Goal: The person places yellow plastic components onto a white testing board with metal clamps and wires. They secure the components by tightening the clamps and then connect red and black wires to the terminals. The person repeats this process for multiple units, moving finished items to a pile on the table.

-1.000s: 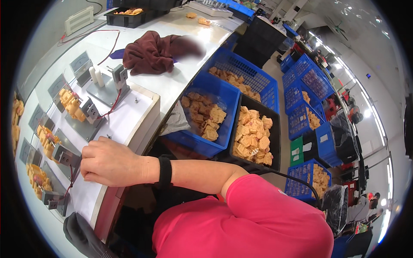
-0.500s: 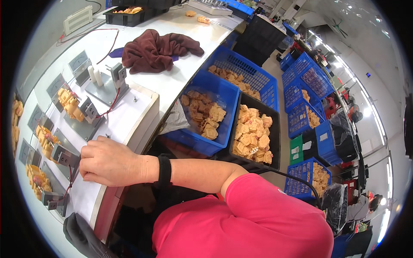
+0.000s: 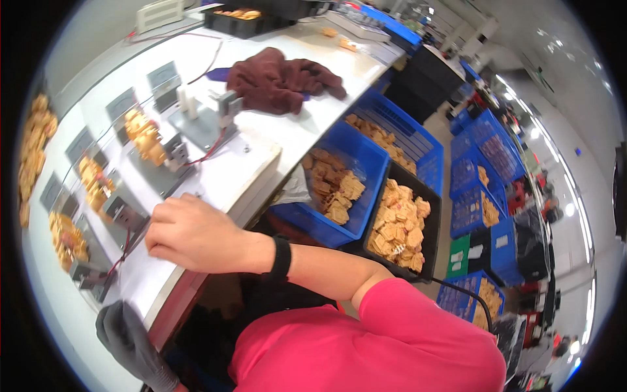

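Note:
My right hand (image 3: 199, 234) hangs over the white worktop's near edge, fingers curled and pointing left. What they hold, if anything, is hidden. Just left of it is a grey metal fixture (image 3: 124, 212) with red and black wires, bearing a yellowish plastic part (image 3: 95, 186). Similar fixtures stand in a row, with another yellowish part (image 3: 145, 137) farther off and one (image 3: 67, 240) nearer. The farthest fixture (image 3: 189, 124) bears two white posts. At the lower left, my left hand (image 3: 124, 330) appears covered by a dark grey glove; its fingers cannot be made out.
A crumpled brown cloth (image 3: 277, 81) lies on the worktop (image 3: 225, 186). Small screws (image 3: 247, 149) lie near its edge. Right of the worktop, a blue crate (image 3: 372, 219) and a black crate (image 3: 428, 258) hold yellowish parts. A black tray (image 3: 228, 25) stands at the back.
The whole view has shifted, so the worktop and crates appear farther right. My right hand has drawn slightly away from the nearby fixture. The left hand stays at the lower left.

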Demonstrator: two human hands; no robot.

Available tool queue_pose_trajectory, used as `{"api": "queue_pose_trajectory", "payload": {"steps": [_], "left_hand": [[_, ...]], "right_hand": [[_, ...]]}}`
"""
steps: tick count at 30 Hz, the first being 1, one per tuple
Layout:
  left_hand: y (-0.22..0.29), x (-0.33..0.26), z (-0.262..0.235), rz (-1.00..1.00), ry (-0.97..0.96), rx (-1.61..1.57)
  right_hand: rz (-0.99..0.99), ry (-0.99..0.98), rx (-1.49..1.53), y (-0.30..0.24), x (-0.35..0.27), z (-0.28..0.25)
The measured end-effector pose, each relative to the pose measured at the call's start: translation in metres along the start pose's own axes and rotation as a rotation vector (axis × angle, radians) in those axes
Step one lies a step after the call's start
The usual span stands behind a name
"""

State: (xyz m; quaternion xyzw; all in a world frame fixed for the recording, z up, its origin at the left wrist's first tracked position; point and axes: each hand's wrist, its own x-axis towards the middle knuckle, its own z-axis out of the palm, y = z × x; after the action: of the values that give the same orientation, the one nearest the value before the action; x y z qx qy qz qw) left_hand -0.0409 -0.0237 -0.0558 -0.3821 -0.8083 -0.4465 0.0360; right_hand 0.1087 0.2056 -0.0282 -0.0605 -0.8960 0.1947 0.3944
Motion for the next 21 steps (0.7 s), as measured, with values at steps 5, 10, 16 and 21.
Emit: {"api": "queue_pose_trajectory", "payload": {"steps": [5, 10, 16, 21], "left_hand": [[0.024, 0.000, 0.009, 0.046, 0.064, 0.015], [0.043, 0.004, 0.006, 0.085, 0.089, 0.039], [0.040, 0.003, 0.005, 0.109, 0.164, 0.086], [0.040, 0.005, 0.007, 0.112, 0.167, 0.067]], "right_hand": [[-0.010, -0.105, 0.046, 0.006, 0.001, -0.004], [0.076, -0.161, 0.006, -0.008, 0.002, -0.017], [0.094, -0.207, 0.021, -0.010, 0.006, -0.012], [0.129, -0.211, 0.021, -0.009, 0.006, -0.012]]}}
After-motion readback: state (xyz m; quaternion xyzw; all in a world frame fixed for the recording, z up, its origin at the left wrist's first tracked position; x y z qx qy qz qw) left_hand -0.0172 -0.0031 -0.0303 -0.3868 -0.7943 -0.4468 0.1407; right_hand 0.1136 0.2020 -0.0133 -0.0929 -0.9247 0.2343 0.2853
